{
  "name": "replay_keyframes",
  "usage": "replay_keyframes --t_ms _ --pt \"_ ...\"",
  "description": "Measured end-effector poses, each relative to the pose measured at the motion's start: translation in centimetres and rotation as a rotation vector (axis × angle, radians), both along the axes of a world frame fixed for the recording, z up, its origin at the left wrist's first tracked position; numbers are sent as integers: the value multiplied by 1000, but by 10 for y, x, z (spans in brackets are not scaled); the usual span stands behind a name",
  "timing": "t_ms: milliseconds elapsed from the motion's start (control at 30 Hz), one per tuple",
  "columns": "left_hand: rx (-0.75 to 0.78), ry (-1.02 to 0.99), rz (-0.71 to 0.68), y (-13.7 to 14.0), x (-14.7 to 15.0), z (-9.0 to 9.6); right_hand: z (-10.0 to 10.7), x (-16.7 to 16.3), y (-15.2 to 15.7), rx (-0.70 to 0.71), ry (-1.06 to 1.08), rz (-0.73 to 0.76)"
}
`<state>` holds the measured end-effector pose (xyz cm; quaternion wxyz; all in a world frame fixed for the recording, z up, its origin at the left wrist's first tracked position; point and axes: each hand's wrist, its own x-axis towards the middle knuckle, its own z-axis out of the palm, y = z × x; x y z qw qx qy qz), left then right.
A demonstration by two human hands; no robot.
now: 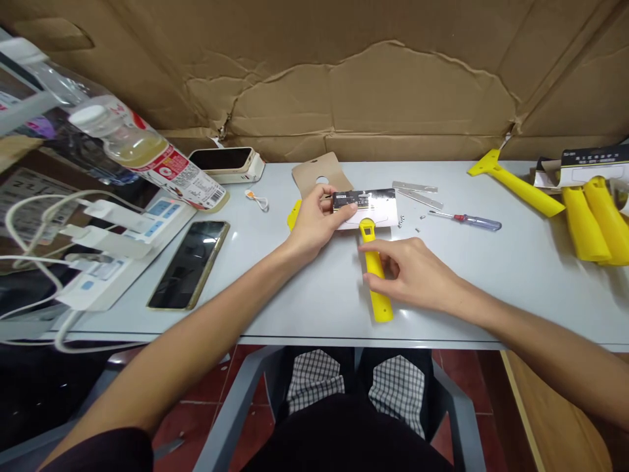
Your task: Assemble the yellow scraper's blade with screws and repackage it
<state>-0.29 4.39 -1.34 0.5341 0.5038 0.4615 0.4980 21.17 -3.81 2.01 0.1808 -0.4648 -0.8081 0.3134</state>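
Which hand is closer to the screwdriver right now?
Right: the right hand is apart from the screwdriver, on its near side. The left hand is farther off, to its left, holding the printed card.

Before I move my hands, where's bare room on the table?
Bare patches: between the gold-edged black phone and left hand; between the slim clear-handled screwdriver and right forearm, left of the yellow plastic handles. Crowded: around the black-topped white card, small silvery screws and flat metal strips.
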Motion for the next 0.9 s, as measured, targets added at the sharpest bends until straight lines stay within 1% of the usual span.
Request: replay_keyframes --t_ms 67,133,200,333,400,433,467,500,567,633,667,700,900 --pt "44 70 17 6 -4 -2 -1 0 -1 29 -31 6" --pt "104 155 67 11 -8 -6 -1 0 -2 56 -68 7" --pt "184 304 92 13 -11 -8 -1 0 -2 74 -102 -1" --pt "448 740 38 7 -13 -6 -3 -1 -2 85 -160 -10" --pt "579 902 33 2 -12 -3 -5 -2 -1 92 -188 -14" --pt "644 947 32 0 -12 -2 -6 -2 0 98 -199 -18" --pt "707 967 15 -1 -12 0 -7 -2 1 103 -209 -19" --pt "765 964 -31 -2 -12 2 -8 -2 1 109 -217 -19" --pt "854 919 -201 -2 -13 6 -8 -2 2 127 -232 -11" --pt "897 889 -372 -1 -14 8 -8 -2 3 141 -247 -1" --pt "903 895 -419 0 -15 9 -8 -2 3 145 -252 5" --pt "901 911 -435 0 -16 9 -8 -2 4 146 -256 10" --pt "821 1074 -344 2 -21 2 -8 -1 6 138 -256 21"
